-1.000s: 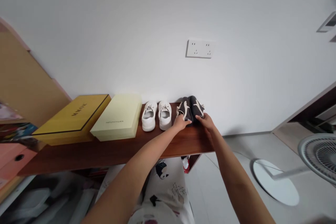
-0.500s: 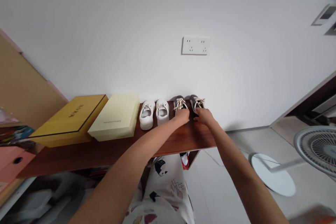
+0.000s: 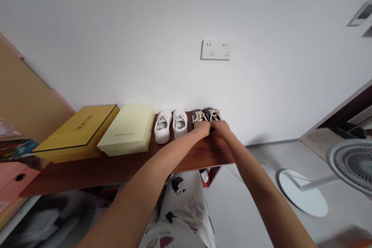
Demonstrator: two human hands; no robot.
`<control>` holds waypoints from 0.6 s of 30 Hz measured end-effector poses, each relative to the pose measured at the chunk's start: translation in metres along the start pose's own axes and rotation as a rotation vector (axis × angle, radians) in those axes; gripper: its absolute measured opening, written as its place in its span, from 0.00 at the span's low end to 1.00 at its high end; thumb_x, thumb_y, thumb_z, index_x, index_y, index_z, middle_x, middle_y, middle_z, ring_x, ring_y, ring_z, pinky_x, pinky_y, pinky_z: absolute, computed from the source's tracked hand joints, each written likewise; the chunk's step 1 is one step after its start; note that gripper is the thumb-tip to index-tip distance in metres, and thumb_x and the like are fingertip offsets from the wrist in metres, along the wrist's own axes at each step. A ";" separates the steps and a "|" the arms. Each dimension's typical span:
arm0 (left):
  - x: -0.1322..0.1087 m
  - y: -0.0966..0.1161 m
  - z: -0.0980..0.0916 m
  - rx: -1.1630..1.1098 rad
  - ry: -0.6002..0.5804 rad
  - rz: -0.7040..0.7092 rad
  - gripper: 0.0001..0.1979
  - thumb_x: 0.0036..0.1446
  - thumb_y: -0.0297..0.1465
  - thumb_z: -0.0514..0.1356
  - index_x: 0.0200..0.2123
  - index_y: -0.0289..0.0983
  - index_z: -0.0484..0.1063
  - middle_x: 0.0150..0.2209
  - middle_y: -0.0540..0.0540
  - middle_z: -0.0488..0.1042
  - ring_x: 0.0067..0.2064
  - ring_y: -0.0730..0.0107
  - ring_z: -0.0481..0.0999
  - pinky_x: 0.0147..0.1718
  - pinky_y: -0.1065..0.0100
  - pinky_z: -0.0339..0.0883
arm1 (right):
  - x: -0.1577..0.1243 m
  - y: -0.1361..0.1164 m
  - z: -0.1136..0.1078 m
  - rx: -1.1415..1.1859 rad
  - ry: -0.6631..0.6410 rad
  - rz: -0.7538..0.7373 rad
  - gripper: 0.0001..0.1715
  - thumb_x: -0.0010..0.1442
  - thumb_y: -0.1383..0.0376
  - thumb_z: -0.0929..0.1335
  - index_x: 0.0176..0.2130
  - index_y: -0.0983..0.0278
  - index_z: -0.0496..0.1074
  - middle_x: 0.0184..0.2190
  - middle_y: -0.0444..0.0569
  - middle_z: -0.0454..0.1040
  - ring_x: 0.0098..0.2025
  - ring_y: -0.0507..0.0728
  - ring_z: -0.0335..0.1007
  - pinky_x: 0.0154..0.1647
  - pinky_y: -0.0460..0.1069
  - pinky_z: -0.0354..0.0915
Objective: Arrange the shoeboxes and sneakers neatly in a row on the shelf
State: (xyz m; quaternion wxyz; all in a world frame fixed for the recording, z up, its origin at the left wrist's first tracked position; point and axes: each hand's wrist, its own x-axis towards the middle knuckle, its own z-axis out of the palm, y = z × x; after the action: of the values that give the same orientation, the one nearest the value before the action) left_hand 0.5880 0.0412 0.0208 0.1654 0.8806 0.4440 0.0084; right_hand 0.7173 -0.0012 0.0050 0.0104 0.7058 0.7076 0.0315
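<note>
My left hand point(image 3: 202, 128) is closed over the heel of a dark sneaker point(image 3: 198, 116) with cream laces. Right beside it, my right hand point(image 3: 221, 129) grips the heel of the matching dark sneaker point(image 3: 214, 114). Both dark sneakers rest side by side on the reddish-brown shelf top point(image 3: 200, 157), toes toward the wall; their heels are mostly hidden by my hands. To the left stand two white sneakers, one further left point(image 3: 162, 127) and one nearer my left hand point(image 3: 180, 122), with a small gap between them.
A cream shoebox point(image 3: 128, 128) and a yellow shoebox point(image 3: 81, 130) lie on the shelf's left part. A socket panel point(image 3: 216, 50) is on the wall. At the right a fan point(image 3: 353, 164) stands on a round white base point(image 3: 302, 197). A pink box point(image 3: 14, 182) is at far left.
My right hand has brought its dark sneaker left, up against the other dark sneaker. My left hand and its sneaker have barely moved.
</note>
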 end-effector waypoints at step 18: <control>-0.039 -0.004 -0.001 0.062 0.266 0.223 0.18 0.60 0.30 0.59 0.53 0.32 0.68 0.55 0.30 0.69 0.60 0.47 0.67 0.60 0.53 0.58 | -0.028 -0.026 -0.014 0.013 0.250 0.109 0.19 0.62 0.65 0.65 0.53 0.65 0.68 0.54 0.64 0.70 0.54 0.68 0.66 0.55 0.58 0.58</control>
State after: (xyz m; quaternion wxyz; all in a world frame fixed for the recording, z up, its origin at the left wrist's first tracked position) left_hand 0.5614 0.0133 0.0255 0.0761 0.9201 0.3617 0.1293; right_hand 0.6907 -0.0297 0.0162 -0.0842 0.7338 0.6643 0.1152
